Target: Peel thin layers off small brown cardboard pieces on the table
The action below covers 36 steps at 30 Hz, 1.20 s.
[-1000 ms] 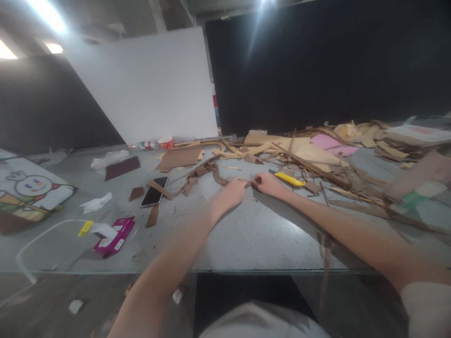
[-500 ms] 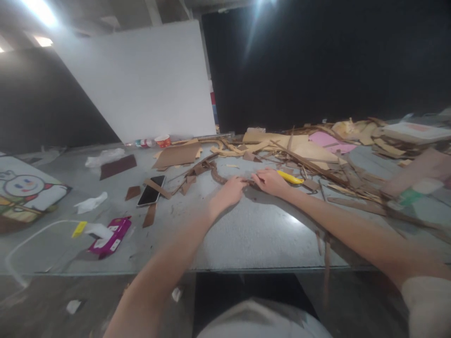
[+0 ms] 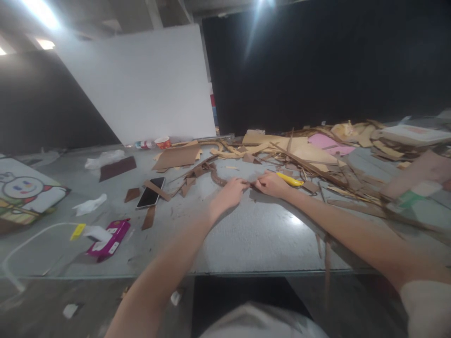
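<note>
Over the middle of the grey table, my left hand (image 3: 233,192) and my right hand (image 3: 270,184) are close together, fingertips nearly meeting. Both have their fingers closed on a narrow brown strip (image 3: 217,177), its material unclear. From my left hand the strip curves away to the far left; the part under my fingers is mostly hidden. Just beyond my right hand lies a yellow curved object (image 3: 291,180), possibly a tool handle.
Brown and tan scraps (image 3: 299,148) pile along the back and right. On the left lie a phone (image 3: 151,193) with a strip across it, a magenta wipes pack (image 3: 114,239) and white tissue (image 3: 89,204). A paper cup (image 3: 162,142) stands near the white panel (image 3: 148,84).
My hands stay at nearly the same spot on the strip. The fingers of my right hand have curled and shifted slightly. The view has moved very little.
</note>
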Tool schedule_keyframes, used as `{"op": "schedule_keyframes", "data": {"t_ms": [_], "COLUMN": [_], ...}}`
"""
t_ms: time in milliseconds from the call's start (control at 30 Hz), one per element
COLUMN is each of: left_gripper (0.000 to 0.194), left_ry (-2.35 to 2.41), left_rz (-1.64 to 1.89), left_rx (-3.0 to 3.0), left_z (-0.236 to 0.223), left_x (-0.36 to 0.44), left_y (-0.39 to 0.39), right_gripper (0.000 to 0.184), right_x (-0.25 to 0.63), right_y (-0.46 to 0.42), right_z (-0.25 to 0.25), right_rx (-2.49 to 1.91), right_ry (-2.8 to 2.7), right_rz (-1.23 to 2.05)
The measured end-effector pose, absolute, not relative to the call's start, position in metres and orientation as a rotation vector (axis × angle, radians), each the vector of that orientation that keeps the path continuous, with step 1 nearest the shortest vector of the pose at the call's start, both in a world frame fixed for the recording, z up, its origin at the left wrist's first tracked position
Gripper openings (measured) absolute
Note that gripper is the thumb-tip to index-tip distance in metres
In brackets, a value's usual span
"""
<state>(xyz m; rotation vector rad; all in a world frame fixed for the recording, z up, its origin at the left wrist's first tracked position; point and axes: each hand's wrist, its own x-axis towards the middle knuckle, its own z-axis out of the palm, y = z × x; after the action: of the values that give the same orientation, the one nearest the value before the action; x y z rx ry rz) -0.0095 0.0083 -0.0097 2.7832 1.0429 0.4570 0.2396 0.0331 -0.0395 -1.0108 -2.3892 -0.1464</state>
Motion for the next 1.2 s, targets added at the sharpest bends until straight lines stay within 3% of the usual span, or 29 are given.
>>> {"op": "schedule_keyframes", "data": {"t_ms": [433,767,1000,1200], "left_gripper": [0.06,0.055,0.045,0.021], "left_ry": [1.059,1.076,1.186,1.294], "left_rz": [0.401,0.446,0.707,0.685], "left_rx": [2.802,2.794,2.676,2.633], "left_z": [-0.003,-0.006,-0.014,-0.019], "left_x": [-0.007,-0.008,-0.004,-0.005], "left_y": [0.004,0.006,0.001,0.007], "right_gripper": [0.053,0.051,0.057,0.057], "right_x": [0.24,0.239,0.24,0.238], "right_y": [0.035,0.034,0.034,0.032], "right_z": [-0.04,-0.04,-0.036,-0.036], "right_rx": [-1.087,-1.059,-0.931,-0.881], "right_ry": [-2.462,-2.438,-2.471,-2.448], "right_rz": [-0.329,-0.268,-0.165,-0.116]}}
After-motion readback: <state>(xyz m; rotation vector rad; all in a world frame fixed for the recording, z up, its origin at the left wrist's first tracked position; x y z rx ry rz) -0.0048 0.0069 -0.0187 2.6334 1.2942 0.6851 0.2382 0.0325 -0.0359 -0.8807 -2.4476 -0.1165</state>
